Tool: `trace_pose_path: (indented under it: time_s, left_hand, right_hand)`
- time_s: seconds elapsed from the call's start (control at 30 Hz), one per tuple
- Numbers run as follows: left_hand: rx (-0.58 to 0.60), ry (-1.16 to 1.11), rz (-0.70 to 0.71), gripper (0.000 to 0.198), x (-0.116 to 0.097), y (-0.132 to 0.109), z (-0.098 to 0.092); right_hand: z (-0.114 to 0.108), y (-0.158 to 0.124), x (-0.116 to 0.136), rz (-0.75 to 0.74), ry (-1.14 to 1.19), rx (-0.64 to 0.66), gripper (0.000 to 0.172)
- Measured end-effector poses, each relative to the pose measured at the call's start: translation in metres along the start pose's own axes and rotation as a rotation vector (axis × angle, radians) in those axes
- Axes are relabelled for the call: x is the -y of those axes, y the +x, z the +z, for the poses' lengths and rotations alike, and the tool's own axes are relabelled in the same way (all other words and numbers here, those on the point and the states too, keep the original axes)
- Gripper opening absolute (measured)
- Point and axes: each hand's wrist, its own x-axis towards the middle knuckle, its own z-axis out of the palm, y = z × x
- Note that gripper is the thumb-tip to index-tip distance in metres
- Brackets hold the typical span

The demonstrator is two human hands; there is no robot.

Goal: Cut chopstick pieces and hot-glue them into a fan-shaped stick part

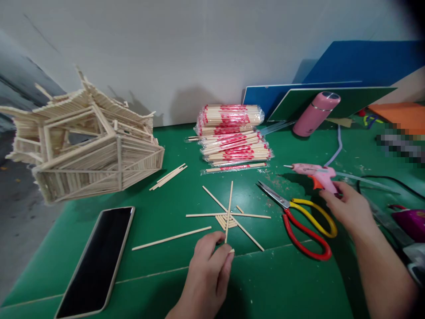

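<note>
My left hand [207,270] pinches the near end of a thin wooden stick that belongs to a crossed star of sticks [229,215] lying flat on the green table [166,266]; short stick pieces fill one wedge of the star. Over at the right, my right hand [348,206] has its fingers curled around the handle of a pink glue gun [314,172], whose nozzle points left. Scissors [303,221] with red and yellow handles lie between my two hands.
A stick-built model house [86,141] stands at the far left, with loose sticks [168,176] beside it and one long stick [171,238] nearer. A black phone [98,261] lies front left. Wrapped chopstick bundles [232,135] sit at the back, next to a pink bottle [315,113].
</note>
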Motion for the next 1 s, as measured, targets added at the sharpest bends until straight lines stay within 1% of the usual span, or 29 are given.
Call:
trace_pose_path:
  time_s: [0.13, 0.23, 0.3, 0.33, 0.4, 0.47, 0.53, 0.6, 0.67, 0.7, 0.77, 0.83, 0.87, 0.93, 1.0]
  left_hand:
    - [0.001, 0.037, 0.068, 0.016, 0.001, -0.002, 0.001]
    - [0.022, 0.055, 0.099, 0.016, 0.003, -0.004, 0.005]
    - [0.004, 0.064, 0.131, 0.017, 0.005, -0.004, 0.007]
    - [-0.012, 0.066, 0.145, 0.017, 0.005, -0.004, 0.008]
    - [-0.034, 0.063, 0.154, 0.017, 0.005, -0.003, 0.008]
    - [-0.043, 0.062, 0.154, 0.016, 0.005, -0.002, 0.008]
    - [-0.040, 0.066, 0.153, 0.016, 0.004, -0.002, 0.009]
    - [-0.040, 0.074, 0.150, 0.017, 0.003, -0.004, 0.011]
    - [-0.064, 0.078, 0.141, 0.016, 0.005, -0.007, 0.012]
    - [-0.086, 0.082, 0.133, 0.017, 0.006, -0.008, 0.011]
    - [-0.115, 0.095, 0.116, 0.018, 0.010, -0.009, 0.006]
    - [-0.105, 0.120, 0.096, 0.019, 0.015, -0.006, -0.004]
    - [-0.093, 0.147, 0.098, 0.020, 0.017, -0.004, -0.010]
    - [-0.100, 0.168, 0.089, 0.019, 0.018, 0.001, -0.018]
    - [-0.089, 0.129, 0.107, 0.019, 0.015, 0.005, -0.020]
  right_hand:
    - [-0.014, -0.007, 0.012, 0.054, 0.221, 0.017, 0.042]
    - [-0.022, -0.010, 0.026, 0.070, 0.367, 0.046, 0.031]
    - [-0.025, -0.010, 0.035, 0.088, 0.511, 0.038, 0.027]
    - [-0.027, -0.009, 0.040, 0.071, 0.592, 0.023, 0.028]
    - [-0.029, -0.009, 0.048, -0.029, 0.734, -0.007, 0.032]
    - [-0.030, -0.011, 0.053, -0.137, 0.815, 0.027, 0.034]
    - [-0.030, -0.018, 0.056, -0.156, 0.843, 0.105, 0.035]
    - [-0.027, -0.030, 0.057, -0.116, 0.809, 0.219, 0.037]
    - [-0.022, -0.046, 0.057, -0.079, 0.747, 0.376, 0.041]
    - [-0.019, -0.054, 0.056, -0.093, 0.710, 0.445, 0.034]
    - [-0.014, -0.068, 0.057, -0.097, 0.671, 0.604, 0.030]
    - [-0.010, -0.080, 0.058, -0.078, 0.644, 0.722, 0.032]
    - [-0.008, -0.085, 0.058, -0.075, 0.625, 0.771, 0.032]
    - [-0.006, -0.091, 0.059, -0.091, 0.577, 0.815, 0.030]
    - [-0.005, -0.097, 0.059, -0.109, 0.522, 0.830, 0.030]
